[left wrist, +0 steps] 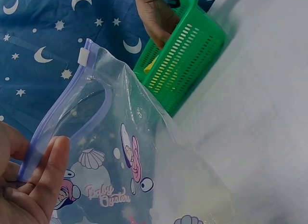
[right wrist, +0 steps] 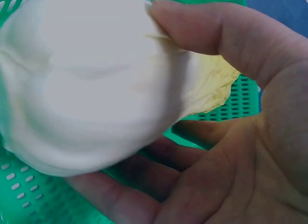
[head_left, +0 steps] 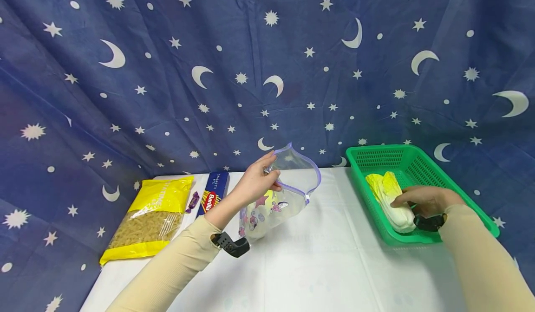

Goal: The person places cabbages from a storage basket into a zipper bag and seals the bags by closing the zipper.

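Observation:
A clear zip bag (head_left: 267, 217) with a purple edge, white slider and cartoon prints stands with its mouth spread. My left hand (head_left: 256, 179) pinches the bag at its purple edge; in the left wrist view the thumb and fingers (left wrist: 54, 161) grip that strip. Over on the right, a napa cabbage (head_left: 394, 205) with yellow leaf tips and a thick white base lies in the green basket. My right hand (head_left: 428, 200) grips the cabbage, its thumb on one side and fingers curling round the other in the right wrist view.
The green basket (head_left: 422, 165) has perforated walls and stands at the table's right. To the left lie a yellow pasta bag (head_left: 154, 214), a small purple-wrapped candy (head_left: 192, 202) and a blue spaghetti box (head_left: 215, 191). A starry blue curtain (head_left: 251, 70) hangs behind the white table (head_left: 313, 265).

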The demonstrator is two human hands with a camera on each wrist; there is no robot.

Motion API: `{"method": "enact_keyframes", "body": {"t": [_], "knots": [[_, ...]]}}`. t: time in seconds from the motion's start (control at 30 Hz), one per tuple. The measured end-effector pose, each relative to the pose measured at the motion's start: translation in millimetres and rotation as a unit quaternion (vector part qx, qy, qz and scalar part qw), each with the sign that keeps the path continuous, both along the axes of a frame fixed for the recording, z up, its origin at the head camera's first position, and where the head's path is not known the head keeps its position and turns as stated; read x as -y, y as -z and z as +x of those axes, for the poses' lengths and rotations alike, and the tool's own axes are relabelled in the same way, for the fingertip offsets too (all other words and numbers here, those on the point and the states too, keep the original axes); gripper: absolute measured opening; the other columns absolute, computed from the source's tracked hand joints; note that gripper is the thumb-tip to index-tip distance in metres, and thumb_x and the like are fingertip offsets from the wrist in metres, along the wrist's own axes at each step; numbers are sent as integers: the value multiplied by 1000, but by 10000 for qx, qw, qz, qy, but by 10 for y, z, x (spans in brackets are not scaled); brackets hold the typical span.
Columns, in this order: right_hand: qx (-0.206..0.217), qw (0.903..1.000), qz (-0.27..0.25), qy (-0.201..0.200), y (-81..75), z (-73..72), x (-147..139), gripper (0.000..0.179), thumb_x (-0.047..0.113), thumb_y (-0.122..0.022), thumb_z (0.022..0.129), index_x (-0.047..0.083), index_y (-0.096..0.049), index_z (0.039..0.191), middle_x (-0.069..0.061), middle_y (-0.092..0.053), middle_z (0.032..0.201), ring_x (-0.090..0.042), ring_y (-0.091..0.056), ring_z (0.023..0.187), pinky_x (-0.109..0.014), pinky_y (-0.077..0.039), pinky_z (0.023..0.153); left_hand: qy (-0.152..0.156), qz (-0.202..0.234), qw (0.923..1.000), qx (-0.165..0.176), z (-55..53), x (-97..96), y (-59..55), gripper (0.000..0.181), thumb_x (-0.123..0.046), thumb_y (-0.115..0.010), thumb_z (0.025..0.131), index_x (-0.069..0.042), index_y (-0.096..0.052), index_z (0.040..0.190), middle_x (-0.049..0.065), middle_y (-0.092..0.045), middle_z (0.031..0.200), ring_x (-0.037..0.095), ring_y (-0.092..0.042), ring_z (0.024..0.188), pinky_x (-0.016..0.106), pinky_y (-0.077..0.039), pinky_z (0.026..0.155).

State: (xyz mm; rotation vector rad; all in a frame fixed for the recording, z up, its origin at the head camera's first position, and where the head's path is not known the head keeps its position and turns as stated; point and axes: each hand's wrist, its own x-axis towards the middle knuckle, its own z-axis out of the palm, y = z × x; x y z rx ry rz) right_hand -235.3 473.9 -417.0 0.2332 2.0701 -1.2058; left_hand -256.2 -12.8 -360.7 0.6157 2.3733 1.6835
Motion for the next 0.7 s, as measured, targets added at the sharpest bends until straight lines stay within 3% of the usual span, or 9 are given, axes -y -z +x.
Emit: {"method": "enact_keyframes", "body": {"t": [0.13,0.2,0.4,0.53,0.7], "knots": [[-181,9998,-89,1,-75,22,-83,101,29,-61,101,-18,13,152,-43,-10,153,-53,-32,135,-57,-43,105,3,95,10000,11,3,-12,-1,58,-8,-55,104,1,-35,157,-1,-23,168,19,-71,74,51,-60,82],[-307,9994,-43,122,-115,30,-117,102,32,-60,102,-15,15,153,-41,-14,153,-46,-41,130,-49,-49,98,15,176,9998,-17,2,-19,3,58,-7,-54,104,1,-34,157,0,-22,168,20,-71,74,47,-61,80],[-901,9948,-5,466,-257,37,-187,102,36,-57,104,-5,20,157,-36,-27,149,-33,-57,117,-48,-56,90,-41,247,9995,-181,-1,-40,14,59,-6,-55,103,2,-33,157,0,-19,169,20,-70,72,38,-62,75],[-1384,9874,-218,743,-345,2,-185,101,34,-57,105,3,23,158,-27,-36,142,-23,-61,108,-47,-57,90,-70,204,9995,-225,8,-23,5,60,-7,-54,103,0,-32,158,-3,-16,170,20,-70,72,33,-62,73],[-1726,9752,-853,1095,-478,-55,-95,99,28,-58,105,10,22,160,-7,-50,126,-18,-67,99,-44,-59,87,-51,213,9996,-190,4,-16,0,60,-7,-53,103,1,-30,158,-3,-16,170,20,-70,72,32,-61,73]]}}
